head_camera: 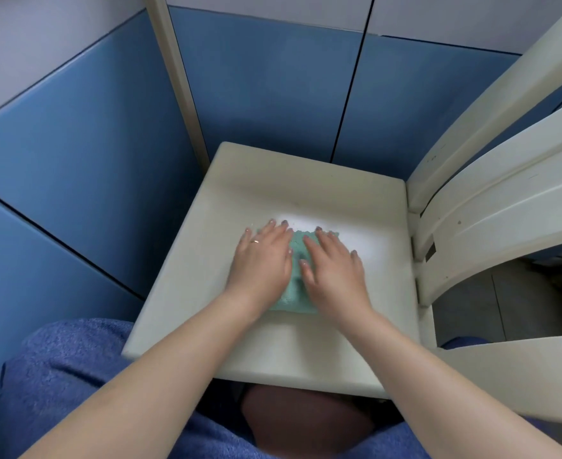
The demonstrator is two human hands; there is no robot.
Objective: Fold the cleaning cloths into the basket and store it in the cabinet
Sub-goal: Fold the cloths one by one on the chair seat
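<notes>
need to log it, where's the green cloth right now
In the head view, the green cloth lies flat mid-seat on the cream chair, pressed under the left hand and right hand.

A pale cream tabletop (322, 187) carries one green cleaning cloth (295, 286), lying flat near the table's middle, slightly toward the near edge. The left hand (261, 260) and right hand (334, 270) rest flat on the cloth, fingers straight, side by side, covering most of it.
</notes>
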